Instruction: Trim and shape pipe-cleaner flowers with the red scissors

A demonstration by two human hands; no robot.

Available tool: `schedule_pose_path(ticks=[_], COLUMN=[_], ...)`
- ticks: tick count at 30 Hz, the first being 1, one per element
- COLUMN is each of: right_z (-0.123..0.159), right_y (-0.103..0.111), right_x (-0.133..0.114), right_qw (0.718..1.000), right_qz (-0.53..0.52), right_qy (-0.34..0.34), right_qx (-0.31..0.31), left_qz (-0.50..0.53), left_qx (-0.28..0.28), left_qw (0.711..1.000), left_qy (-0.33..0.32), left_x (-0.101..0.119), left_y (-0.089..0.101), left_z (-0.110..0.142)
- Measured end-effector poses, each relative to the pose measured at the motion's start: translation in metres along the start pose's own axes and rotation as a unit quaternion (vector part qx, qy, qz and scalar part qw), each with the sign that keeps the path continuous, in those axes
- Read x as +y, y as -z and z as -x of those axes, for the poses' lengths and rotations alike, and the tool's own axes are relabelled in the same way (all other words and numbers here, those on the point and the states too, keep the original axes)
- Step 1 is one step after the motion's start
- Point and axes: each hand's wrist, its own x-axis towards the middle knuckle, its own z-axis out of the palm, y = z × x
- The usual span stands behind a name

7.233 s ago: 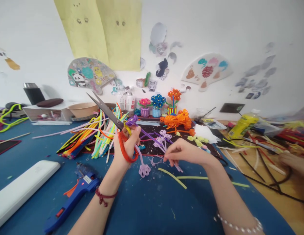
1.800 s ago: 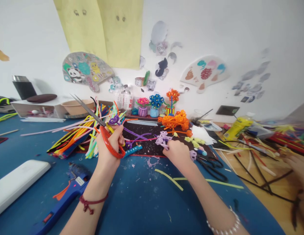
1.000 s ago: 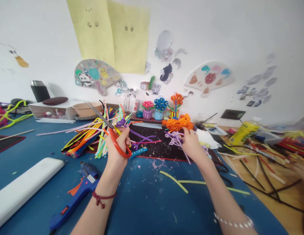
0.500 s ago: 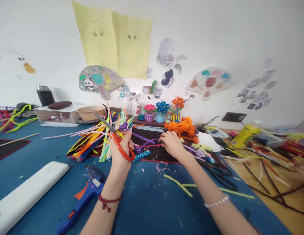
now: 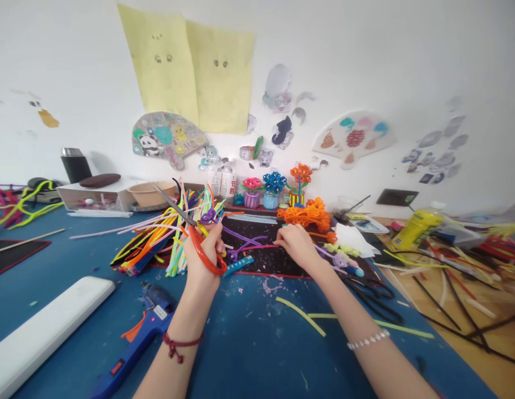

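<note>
My left hand (image 5: 205,252) is closed around scissors with red handles (image 5: 198,249), their blades pointing up and to the left. A purple pipe-cleaner flower (image 5: 208,216) and a bit of yellow pipe cleaner also show at its fingers. My right hand (image 5: 298,247) is closed in a pinch at the right end of a pink pipe cleaner (image 5: 257,246) over the dark mat (image 5: 263,265). Purple pipe-cleaner stems (image 5: 241,237) cross between the hands. Lilac flowers (image 5: 339,259) lie right of my right wrist, partly hidden. Behind that hand sits a pile of orange pipe-cleaner flowers (image 5: 309,213).
A blue glue gun (image 5: 147,327) and a white oblong case (image 5: 53,316) lie at left. A bundle of coloured pipe cleaners (image 5: 153,238) is beside my left hand. Black scissors (image 5: 371,296) lie near my right forearm. Potted pipe-cleaner flowers (image 5: 274,191) stand at the back.
The lilac flowers moved rightward with my right hand and were let go near the orange pile. That hand then came back left to the pink pipe cleaner. My left hand kept the scissors.
</note>
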Motion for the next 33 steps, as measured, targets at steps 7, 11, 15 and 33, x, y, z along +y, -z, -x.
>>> schedule_pose_path(ticks=[7,11,15,33], right_z=[0.009,0.017,0.02,-0.032], right_y=[0.028,0.035,0.031,-0.004], right_x=[0.031,0.046,0.04,-0.03], right_qw=[0.991,0.985,0.986,0.99], right_qz=[0.036,0.063,0.072,-0.139], right_qy=[-0.117,-0.145,-0.135,0.012], right_qx=[0.062,0.068,0.068,0.015], left_qz=[0.005,0.008,0.003,-0.095], left_qx=[-0.005,-0.006,-0.011,-0.114], left_qw=[1.0,1.0,1.0,0.988], left_qy=[0.015,0.017,0.018,0.033], left_x=[0.0,0.001,0.0,-0.007], left_y=[0.0,0.0,0.0,0.002], left_z=[0.0,0.001,0.001,0.003])
